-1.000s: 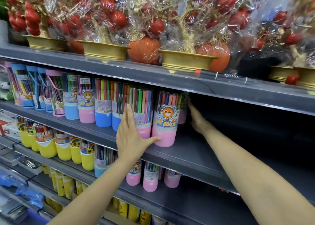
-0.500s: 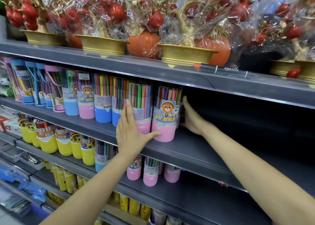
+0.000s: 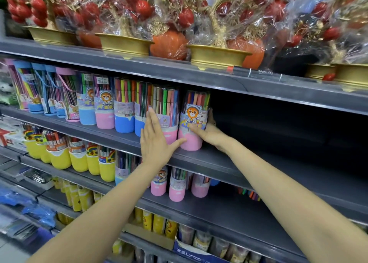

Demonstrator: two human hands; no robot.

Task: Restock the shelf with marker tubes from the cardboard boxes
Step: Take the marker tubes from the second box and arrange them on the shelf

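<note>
A row of clear marker tubes with blue or pink bases stands on the grey middle shelf. The rightmost tube has a pink base and an orange cartoon animal label. My right hand grips it from the right, thumb across its front and fingers round its far side. My left hand lies flat with straight fingers against the front of the neighbouring pink-based tube. Its thumb reaches towards the base of the rightmost tube.
Gold pots of red fruit ornaments in cellophane sit on the shelf above. Yellow-based tubes and pink-based tubes fill the shelf below. Lower down there are yellow cans and a blue box.
My right hand has come forward from deep in the shelf to the side of the rightmost tube and closed round it. My left hand has stayed flat on the neighbouring tube.
</note>
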